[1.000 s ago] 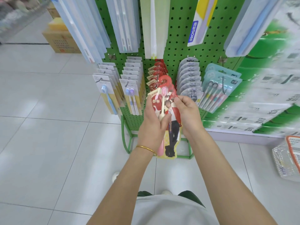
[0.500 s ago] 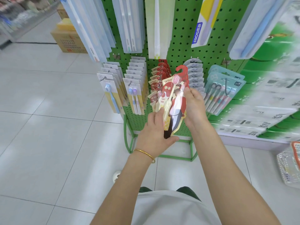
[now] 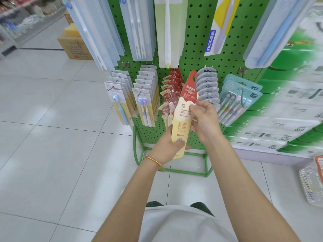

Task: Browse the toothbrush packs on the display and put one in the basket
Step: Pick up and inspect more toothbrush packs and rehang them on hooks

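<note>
Pegboard display (image 3: 192,49), green and floor-standing, fills the upper middle of the view. Its hooks are loaded with rows of toothbrush packs, and the row of red packs (image 3: 172,84) hangs at its centre. Well off to the right, on the tiled floor, stands the white basket (image 3: 310,182). The frame edge cuts it off, so what it holds cannot be told.

Between the person and the rack, one red-and-cream toothbrush pack (image 3: 180,126) is off its hook. It is held upright, tilted slightly, with its printed back and barcode toward the camera. The left hand (image 3: 166,145) grips its lower end, fingers curled round the card. The right hand (image 3: 204,117) pinches its middle from the right edge, thumb on the back.

Browsing looks well under way, probably at the point of reading the label. One pack is picked out, yet it has not gone to the basket. What is left is the choice to keep it, the carry rightward and down, and the drop in.
</note>
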